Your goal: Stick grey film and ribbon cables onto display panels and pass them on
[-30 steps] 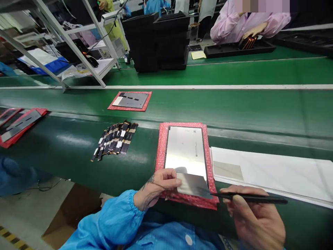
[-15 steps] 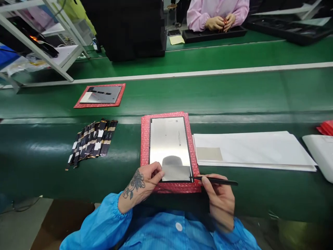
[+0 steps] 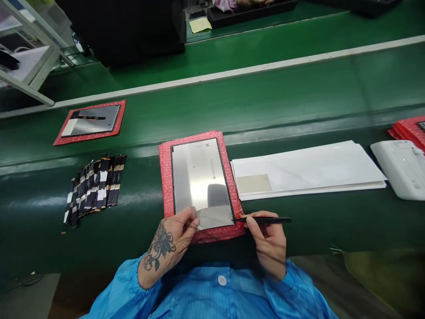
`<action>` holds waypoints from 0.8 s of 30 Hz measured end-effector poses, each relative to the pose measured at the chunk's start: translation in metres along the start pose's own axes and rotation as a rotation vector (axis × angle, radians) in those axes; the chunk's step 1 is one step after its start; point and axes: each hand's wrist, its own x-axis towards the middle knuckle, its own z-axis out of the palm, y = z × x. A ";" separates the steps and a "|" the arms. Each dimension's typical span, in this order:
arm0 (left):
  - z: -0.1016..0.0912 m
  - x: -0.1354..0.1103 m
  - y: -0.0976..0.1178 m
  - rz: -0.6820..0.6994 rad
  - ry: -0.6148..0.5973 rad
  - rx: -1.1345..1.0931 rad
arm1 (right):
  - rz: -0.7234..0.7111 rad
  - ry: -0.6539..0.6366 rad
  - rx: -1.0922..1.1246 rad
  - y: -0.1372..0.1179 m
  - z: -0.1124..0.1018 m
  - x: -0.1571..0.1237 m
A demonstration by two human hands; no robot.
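Note:
A silvery display panel (image 3: 199,177) with a thin dark border lies on pink bubble wrap (image 3: 168,186) in front of me. Along its near end is a grey adhesive sheet (image 3: 215,218). My left hand (image 3: 179,232) pinches the left end of this sheet between thumb and fingers, over the panel's near left corner. Black tweezers (image 3: 268,220) are gripped in my right hand (image 3: 270,243). Their tips touch the sheet's right end or the panel edge beside it; I cannot tell which.
Several dark ribbon cables (image 3: 96,186) lie at left. A second panel (image 3: 94,120) on pink wrap sits farther back. To the right are white sheets (image 3: 305,166) bearing a grey piece (image 3: 254,183), a white device (image 3: 401,170) and more pink wrap (image 3: 403,128). Across the bench, a co-worker's sleeve (image 3: 226,4) shows.
The camera view has tilted down and turned, so the bench appears shifted left. My left hand still pinches the sheet, and my right still holds the tweezers at its right end.

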 end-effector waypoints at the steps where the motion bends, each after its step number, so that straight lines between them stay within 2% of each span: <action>1: 0.000 0.000 0.001 0.006 0.007 0.008 | 0.003 0.001 0.001 0.001 0.000 0.000; 8: 0.000 0.000 0.000 0.052 0.032 0.050 | -0.003 -0.006 0.013 0.004 0.000 0.000; 24: 0.002 -0.003 0.000 0.065 -0.001 0.096 | -0.006 -0.016 -0.039 -0.005 0.000 0.000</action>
